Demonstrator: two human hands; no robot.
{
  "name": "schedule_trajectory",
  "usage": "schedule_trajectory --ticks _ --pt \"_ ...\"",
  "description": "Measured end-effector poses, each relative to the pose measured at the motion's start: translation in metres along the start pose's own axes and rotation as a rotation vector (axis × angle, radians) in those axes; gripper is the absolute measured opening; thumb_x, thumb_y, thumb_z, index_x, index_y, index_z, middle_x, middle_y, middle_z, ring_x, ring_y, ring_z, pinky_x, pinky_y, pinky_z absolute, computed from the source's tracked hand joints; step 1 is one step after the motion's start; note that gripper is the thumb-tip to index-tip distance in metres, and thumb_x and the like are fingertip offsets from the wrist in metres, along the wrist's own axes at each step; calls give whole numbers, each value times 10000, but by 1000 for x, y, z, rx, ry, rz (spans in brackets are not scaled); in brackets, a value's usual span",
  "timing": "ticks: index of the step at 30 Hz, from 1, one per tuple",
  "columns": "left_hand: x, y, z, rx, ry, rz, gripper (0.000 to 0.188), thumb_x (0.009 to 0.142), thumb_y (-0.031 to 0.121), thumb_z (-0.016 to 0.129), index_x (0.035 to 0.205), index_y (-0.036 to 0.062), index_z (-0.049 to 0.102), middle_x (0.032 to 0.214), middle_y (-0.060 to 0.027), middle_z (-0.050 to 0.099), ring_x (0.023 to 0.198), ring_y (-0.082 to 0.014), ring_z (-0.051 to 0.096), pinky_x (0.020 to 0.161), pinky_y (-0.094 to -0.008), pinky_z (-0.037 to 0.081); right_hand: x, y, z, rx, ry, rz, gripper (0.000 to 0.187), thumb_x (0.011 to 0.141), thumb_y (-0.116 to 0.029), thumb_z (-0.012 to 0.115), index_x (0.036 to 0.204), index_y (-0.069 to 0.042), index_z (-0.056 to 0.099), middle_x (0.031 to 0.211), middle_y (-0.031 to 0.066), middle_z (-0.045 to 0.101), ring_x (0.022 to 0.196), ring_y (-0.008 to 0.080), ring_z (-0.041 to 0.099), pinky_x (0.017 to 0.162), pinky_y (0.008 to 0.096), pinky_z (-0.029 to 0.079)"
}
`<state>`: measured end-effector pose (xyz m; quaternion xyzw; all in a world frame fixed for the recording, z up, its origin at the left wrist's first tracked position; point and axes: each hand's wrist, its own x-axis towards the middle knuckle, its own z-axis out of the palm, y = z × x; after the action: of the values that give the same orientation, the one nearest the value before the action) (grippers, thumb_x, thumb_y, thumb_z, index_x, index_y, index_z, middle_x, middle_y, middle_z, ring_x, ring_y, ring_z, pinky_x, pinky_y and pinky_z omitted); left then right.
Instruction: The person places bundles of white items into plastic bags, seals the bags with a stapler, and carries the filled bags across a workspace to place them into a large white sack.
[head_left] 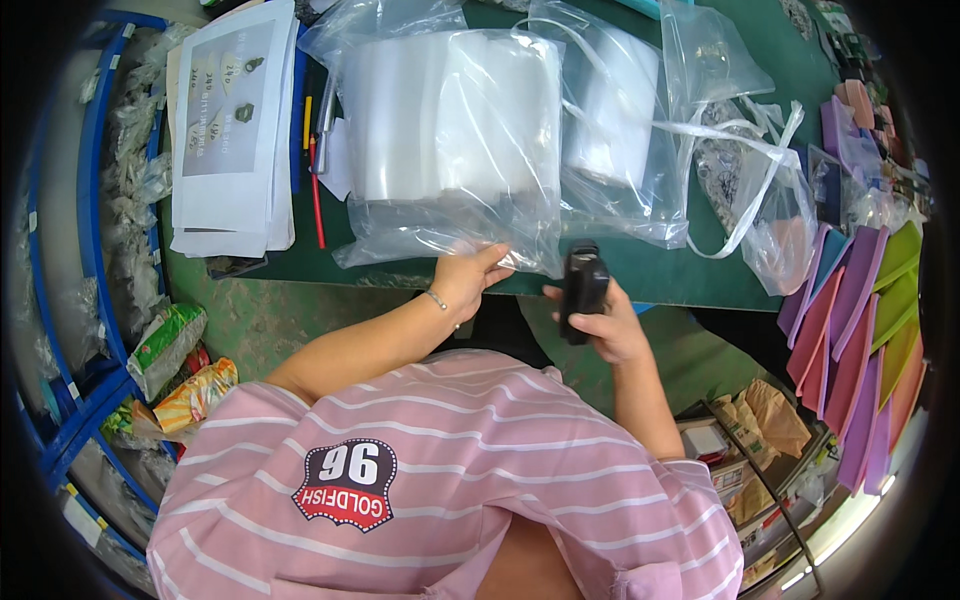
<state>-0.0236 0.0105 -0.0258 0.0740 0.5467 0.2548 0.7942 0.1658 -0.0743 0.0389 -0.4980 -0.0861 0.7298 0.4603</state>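
A large clear plastic bag [450,215] lies at the table's front edge, with stacks of translucent plastic sheets or sleeves [455,115] inside it. My left hand [466,284] is closed on the bag's near edge, thumb and fingers pinching the film. Just right of the bag, my right hand [615,325] grips a black stapler [584,290] held upright, its far end close to the bag's near right corner. The palm side of my right hand is partly hidden by the stapler.
Another clear bag with white contents [615,130] lies to the right, beside a handled plastic bag [775,215]. Papers [225,130], a red pencil [317,195] and pens sit left on the green table [720,280]. Coloured bins [850,320] stand right; blue racks [90,200] stand left.
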Motion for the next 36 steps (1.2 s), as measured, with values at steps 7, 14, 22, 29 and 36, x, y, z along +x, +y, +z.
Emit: schedule_trajectory --ticks 7,14,22,29,36 --pt "-4 -6 7 -97 2 0 204 767 1 617 947 26 524 881 -69 557 840 -194 567 755 -333 490 43 19 18 -305 199 -127 516 662 2 695 1123 54 469 900 87 592 806 166 612 693 258 483" --pt "7 -24 20 -118 -68 -132 128 780 46 618 891 40 554 875 -64 592 841 -174 568 796 -300 460 33 18 16 -99 259 -158 455 673 -29 707 1071 50 501 882 79 592 738 134 586 649 247 481" --pt "10 -26 31 -173 -93 -175 127 789 73 624 885 32 551 862 -58 590 827 -164 571 767 -288 466 -24 47 -11 -455 328 -20 518 644 -92 732 1069 12 454 910 89 583 780 153 584 703 284 471" --pt "1 -12 36 -155 -108 -159 143 810 121 624 900 35 555 828 -44 578 829 -163 571 755 -279 467 30 29 -4 -1385 877 -504 692 626 -219 767 1152 32 394 1043 238 522 947 386 499 800 389 426" --pt "3 -18 27 -119 -155 -145 186 840 201 598 924 40 555 910 -59 589 865 -163 564 786 -285 458 37 6 -3 -1473 617 -1092 521 625 -170 754 1059 -16 510 973 143 526 910 325 493 781 408 398"
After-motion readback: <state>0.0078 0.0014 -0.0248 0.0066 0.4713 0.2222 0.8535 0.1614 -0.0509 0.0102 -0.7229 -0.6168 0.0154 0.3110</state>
